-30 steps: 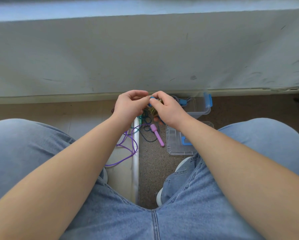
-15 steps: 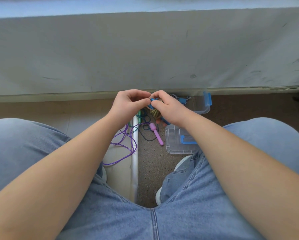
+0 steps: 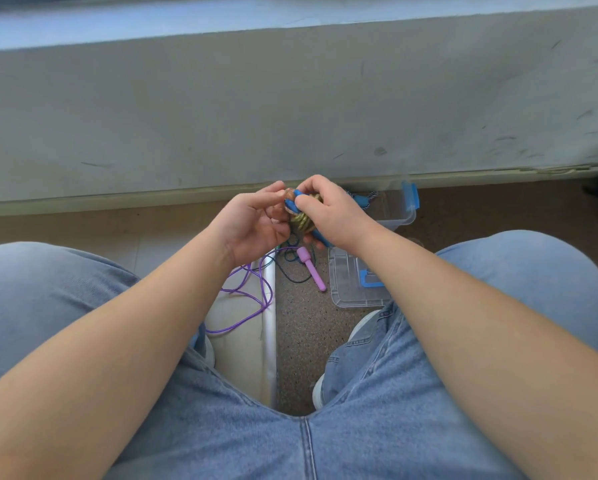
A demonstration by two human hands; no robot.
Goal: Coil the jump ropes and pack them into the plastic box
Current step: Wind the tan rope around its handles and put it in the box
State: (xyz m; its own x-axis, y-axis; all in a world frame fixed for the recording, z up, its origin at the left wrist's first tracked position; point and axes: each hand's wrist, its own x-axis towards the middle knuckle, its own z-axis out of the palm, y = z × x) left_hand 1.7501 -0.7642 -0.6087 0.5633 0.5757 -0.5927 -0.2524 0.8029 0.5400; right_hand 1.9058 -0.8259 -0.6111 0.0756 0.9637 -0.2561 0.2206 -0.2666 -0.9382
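Between my knees both hands hold a coiled jump rope (image 3: 300,219) with blue handles and an olive-gold cord wound round them. My right hand (image 3: 332,213) grips the bundle from the right, thumb and forefinger pinching a blue handle at its top. My left hand (image 3: 256,225) has turned palm up on the left, its fingertips touching the bundle's upper end. Below on the floor lies a loose purple jump rope (image 3: 256,289) with a pink handle (image 3: 312,268), tangled with a dark cord. The clear plastic box (image 3: 399,211) with blue clips stands behind my right hand, a striped rope inside.
The box's clear lid (image 3: 354,289) with a blue latch lies on the speckled floor by my right foot. A metal floor strip (image 3: 269,327) runs between my feet. A grey wall (image 3: 290,109) rises just beyond the hands. My jeans-clad knees flank the space.
My left hand has rolled from knuckles-up to palm-up and its fingers have loosened. The coiled bundle now shows more clearly between the hands. The right hand keeps its grip.
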